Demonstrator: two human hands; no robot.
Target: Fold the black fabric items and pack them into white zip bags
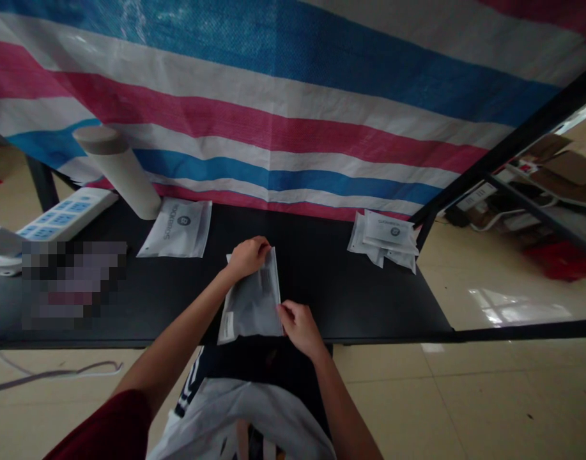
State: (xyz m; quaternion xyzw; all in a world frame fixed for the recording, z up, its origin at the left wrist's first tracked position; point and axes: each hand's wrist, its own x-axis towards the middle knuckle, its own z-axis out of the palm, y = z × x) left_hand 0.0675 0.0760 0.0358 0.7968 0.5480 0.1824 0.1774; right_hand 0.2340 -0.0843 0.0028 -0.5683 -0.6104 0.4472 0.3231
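**Translucent pouch pinched at two edges**

The pouch is laid at the near side of the black counter, directly in front of the body. Its upper edge is gripped by the left hand, fingers curled in; its right edge, close to the lower corner, is pinched between thumb and fingers of the right hand.

For this step to be done well, the film should be kept flat and lightly tensioned between both grips, since thin plastic is easily creased. Pressure is best applied along the edge rather than on the middle.

On the pouch, a small white label is borne at the lower left; its print is too small to be read. A circled "B" logo is shown on the printed pouch beside the bottle and on the pile of pouches at the right; the upside-down lettering there appears to be "ROCKBROS", though it is blurred.
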